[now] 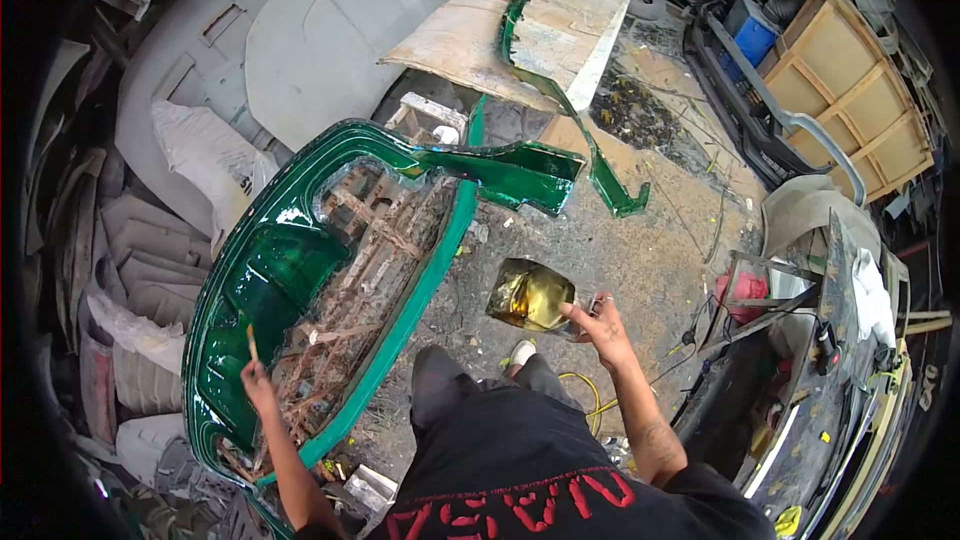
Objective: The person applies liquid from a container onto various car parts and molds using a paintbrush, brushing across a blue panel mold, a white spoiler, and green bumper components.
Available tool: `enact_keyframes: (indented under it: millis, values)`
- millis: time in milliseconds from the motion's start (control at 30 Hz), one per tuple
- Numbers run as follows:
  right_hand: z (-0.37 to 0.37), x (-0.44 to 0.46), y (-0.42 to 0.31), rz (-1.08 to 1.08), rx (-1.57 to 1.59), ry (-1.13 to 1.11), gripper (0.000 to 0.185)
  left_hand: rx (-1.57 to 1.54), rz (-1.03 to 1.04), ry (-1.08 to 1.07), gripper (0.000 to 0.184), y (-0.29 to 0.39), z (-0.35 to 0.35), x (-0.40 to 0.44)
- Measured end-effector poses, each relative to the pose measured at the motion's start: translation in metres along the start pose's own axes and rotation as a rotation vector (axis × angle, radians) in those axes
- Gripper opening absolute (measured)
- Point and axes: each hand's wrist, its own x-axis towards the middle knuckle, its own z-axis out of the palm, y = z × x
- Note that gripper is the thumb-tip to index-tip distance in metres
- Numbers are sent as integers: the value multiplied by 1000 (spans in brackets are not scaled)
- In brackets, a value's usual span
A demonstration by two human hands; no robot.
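My left hand grips a paintbrush by its handle, bristles pointing up and away from me. The brush tip is over the inner face of a large glossy green mould, shaped like a car bumper, though I cannot tell whether it touches. My right hand is closed on the near right side of a container with yellowish liquid in it, held above the floor in front of my legs. How the fingers sit under the container is partly hidden.
A rough wooden frame backs the mould. Beyond lies a thin green curved piece over a pale board. Grey panels stack at left. At right are dark bumper parts, a wooden-framed panel and a yellow hose.
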Motion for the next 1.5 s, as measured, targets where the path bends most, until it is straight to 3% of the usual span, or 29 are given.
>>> enact_keyframes:
  millis: [67, 100, 267, 400, 467, 600, 667, 733, 933, 1067, 1267, 1333, 1500]
  values:
    - [-14, -2, 14, 24, 74, -28, 70, 20, -51, 23, 28, 62, 65, -23]
    - [-20, -4, 20, 51, 83, 56, 72, -47, -23, -70, 30, 49, 81, -11]
    - [-50, -2, 31, 123, 179, 188, 77, -283, -110, -296, 19, 150, 203, -38]
    - [-73, 9, 23, 123, 167, 270, 67, -345, -138, -424, 18, 167, 293, -26]
    - [-88, 18, 19, 114, 130, 252, 72, -349, -178, -479, 18, 175, 337, -24]
    - [-98, 29, -16, 114, 97, 366, 73, -387, -230, -621, 20, 166, 428, -14]
    - [-97, 33, -27, 75, 153, 531, 60, -398, -271, -675, 21, 165, 462, -13]
    - [-97, 41, -34, 71, 167, 576, 62, -379, -304, -778, 23, 168, 494, -13]
    - [-116, 66, -33, 44, 282, 658, 71, -328, -295, -904, 25, 191, 538, -22]
    - [-143, 94, -37, 70, 304, 648, 73, -353, -289, -867, 27, 191, 547, -27]
    - [-218, 148, -50, 103, 220, 582, 64, -457, -350, -684, 26, 213, 536, -60]
    - [-232, 171, -64, 56, 207, 579, 44, -471, -337, -614, 25, 217, 535, -71]
    - [-299, 218, -71, 71, 237, 404, 60, -540, -394, -429, 19, 250, 546, -120]
